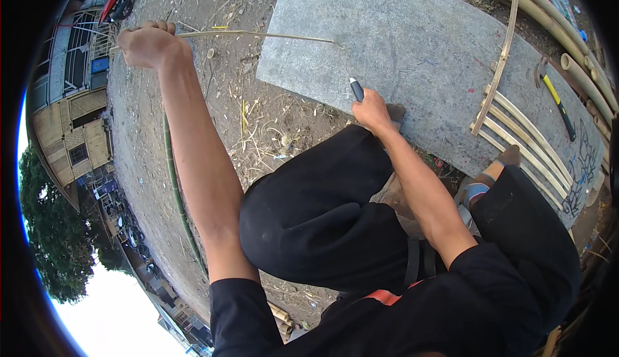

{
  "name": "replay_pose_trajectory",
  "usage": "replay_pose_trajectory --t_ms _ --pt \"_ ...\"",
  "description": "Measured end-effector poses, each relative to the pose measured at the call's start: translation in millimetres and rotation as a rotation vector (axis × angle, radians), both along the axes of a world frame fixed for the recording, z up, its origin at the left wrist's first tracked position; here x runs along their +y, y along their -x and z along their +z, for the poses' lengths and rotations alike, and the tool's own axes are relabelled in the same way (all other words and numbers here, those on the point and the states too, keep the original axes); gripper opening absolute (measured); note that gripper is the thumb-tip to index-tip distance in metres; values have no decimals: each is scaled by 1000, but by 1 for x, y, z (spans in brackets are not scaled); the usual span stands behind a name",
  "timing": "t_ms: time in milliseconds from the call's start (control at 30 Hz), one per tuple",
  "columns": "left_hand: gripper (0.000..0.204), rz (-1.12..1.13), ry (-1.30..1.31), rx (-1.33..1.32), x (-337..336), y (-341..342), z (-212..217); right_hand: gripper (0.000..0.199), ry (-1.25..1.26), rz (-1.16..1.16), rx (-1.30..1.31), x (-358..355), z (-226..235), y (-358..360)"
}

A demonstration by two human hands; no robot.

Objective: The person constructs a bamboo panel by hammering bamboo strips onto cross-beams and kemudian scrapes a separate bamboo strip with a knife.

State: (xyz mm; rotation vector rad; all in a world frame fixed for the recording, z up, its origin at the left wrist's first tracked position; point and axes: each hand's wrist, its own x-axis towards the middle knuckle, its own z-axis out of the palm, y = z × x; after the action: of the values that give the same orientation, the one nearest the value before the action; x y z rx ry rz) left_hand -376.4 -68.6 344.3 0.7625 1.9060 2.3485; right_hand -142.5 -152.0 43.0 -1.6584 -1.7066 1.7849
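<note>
the person's left hand (149, 44) is gripping a thin, pale, split-bamboo strip (255, 33), the fingers curling shut around it near one end. a short stub is poking out on the far side of the fist, and the long remainder is running to the right, its free end showing over a broad, flat, grey slab with a rough surface (387, 25). whether that end is touching the slab, i cannot tell.

the right hand (373, 107) is holding a short hand tool with a dark body and a pale tip (356, 89), the fingers closing around it beside the slab's near edge. the tool's tip is pointing up toward the strip, but the two are staying apart.

on the right part of the slab, several narrow, pale bamboo slats (516, 131) are lying side by side, with a longer, brownish wooden crosspiece (499, 67) crossing their upper ends. a hammer with a yellow-and-black handle (558, 102) is resting just beyond them. thick, tan, round bamboo poles (548, 20) are lying along the slab's far side.

to the left, a long, slender green bamboo pole (177, 189) is stretching over the brown dirt ground (219, 93), where pale shavings are lying scattered. the person's knee, in loose black trousers (309, 228), is bending up between the two forearms.
</note>
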Motion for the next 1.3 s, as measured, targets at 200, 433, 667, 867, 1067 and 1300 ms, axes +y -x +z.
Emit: replay_pose_trajectory --t_ms 200,433,667,867,1067,1300 --pt "18 -13 -3 16 13 -8 -2 19 -65 -140 6 -21 -32 10" --pt "20 42 -20 38 9 -16 4 25 -60 -62 91 -24 10 15" --pt "24 131 -29 -8 4 -2 -3 22 72 -156 4 -34 -13 11" --pt "25 234 -24 -44 -3 2 -2 27 -84 -92 32 -43 -10 20" --pt "26 230 -22 -65 -6 1 0 29 3 -85 -20 -37 -8 13" --pt "25 127 -64 -56 -6 -4 -2 27 47 -97 -25 -29 -15 8"
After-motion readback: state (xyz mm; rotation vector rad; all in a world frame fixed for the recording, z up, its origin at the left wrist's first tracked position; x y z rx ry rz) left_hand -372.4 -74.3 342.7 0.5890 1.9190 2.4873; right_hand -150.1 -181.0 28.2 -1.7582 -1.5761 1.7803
